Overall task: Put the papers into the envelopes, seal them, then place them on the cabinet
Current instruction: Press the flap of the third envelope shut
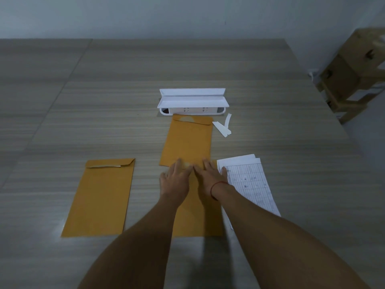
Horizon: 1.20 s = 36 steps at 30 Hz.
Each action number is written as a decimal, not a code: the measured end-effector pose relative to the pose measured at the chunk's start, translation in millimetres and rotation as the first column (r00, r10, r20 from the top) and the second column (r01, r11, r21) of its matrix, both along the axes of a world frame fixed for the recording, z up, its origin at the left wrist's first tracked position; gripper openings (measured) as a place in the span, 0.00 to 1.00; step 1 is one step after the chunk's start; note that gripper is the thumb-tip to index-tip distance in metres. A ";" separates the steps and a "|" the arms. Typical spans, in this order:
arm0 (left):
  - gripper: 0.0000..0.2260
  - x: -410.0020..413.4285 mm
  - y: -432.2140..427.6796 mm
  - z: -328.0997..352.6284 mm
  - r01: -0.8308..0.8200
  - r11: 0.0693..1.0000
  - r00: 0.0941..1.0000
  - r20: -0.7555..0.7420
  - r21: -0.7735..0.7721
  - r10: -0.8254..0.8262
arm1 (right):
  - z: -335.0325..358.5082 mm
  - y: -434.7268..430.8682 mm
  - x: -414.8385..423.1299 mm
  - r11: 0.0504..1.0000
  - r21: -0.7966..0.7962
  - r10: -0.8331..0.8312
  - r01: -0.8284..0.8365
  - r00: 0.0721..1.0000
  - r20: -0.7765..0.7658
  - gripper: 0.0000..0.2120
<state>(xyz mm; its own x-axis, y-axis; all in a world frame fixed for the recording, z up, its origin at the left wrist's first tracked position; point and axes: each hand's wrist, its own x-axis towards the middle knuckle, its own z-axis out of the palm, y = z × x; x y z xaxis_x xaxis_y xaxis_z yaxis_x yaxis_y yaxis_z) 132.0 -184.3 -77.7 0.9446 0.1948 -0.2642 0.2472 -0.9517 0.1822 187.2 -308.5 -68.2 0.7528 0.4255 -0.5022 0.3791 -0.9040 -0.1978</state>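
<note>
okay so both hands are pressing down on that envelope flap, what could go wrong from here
Pressed unevenly, the flap of the near envelope under the left hand and right hand may seal crooked or creased. The right hand's edge rests on the papers beside it, so a sliding press might drag or crumple them. The peeled white strips lie loose by the far envelope and might stick to something.

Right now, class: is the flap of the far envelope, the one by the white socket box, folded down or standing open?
Folded down. The flap of the far envelope lies flat over its top edge, beside the white socket box. Whether it is stuck fast cannot be told.
</note>
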 end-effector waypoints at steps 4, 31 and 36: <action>0.22 -11.5 7.9 -5.1 0.011 0.996 0.998 -0.065 0.086 -0.005 | -2.0 -1.8 -10.2 0.995 -0.103 0.005 0.001 0.998 0.061 0.37; 0.33 -22.2 20.8 10.8 -0.644 0.612 0.740 -0.171 -0.460 0.650 | 20.5 -3.6 -12.4 0.551 0.296 -0.696 0.780 0.626 -0.351 0.25; 0.26 -7.9 30.1 25.0 -0.598 0.648 0.765 -0.094 -0.471 0.637 | 29.9 5.7 0.9 0.526 0.356 -0.687 0.772 0.633 -0.357 0.20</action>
